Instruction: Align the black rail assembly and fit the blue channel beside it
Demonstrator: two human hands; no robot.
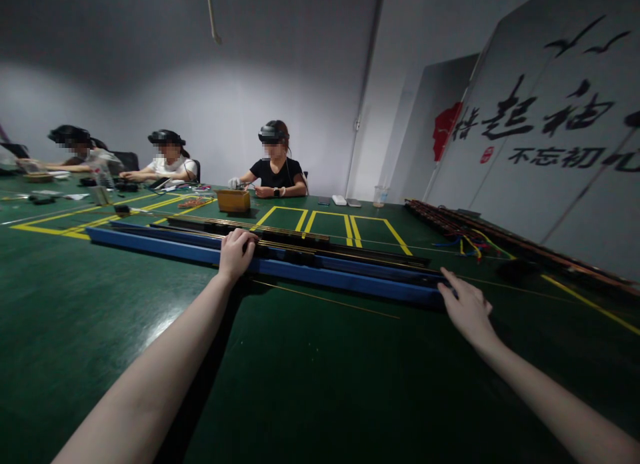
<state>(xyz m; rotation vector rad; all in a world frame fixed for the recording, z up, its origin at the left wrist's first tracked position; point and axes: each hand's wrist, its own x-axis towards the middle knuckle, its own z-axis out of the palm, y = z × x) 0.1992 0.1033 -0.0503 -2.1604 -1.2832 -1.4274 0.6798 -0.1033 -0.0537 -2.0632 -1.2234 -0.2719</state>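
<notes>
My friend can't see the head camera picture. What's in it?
Someone's left hand curls over a long blue tray of thin dark and golden strips on a green table, the right hand at the tray's right end. Across the table sit three people in headsets, one behind a yellow-brown box.

Two foreground hands [237, 254] [467, 307], one blue trough [350, 285], three co-workers [275, 177] [173, 167] [100, 161] appear

My bare left hand [237, 254] hides part of the long blue channel [340, 281] | my bare right hand [467, 307] partly covers its right end | frame edge crops the grey black-lettered panel [560, 127] | clear plastic bottle [103, 176]: label too small
</notes>
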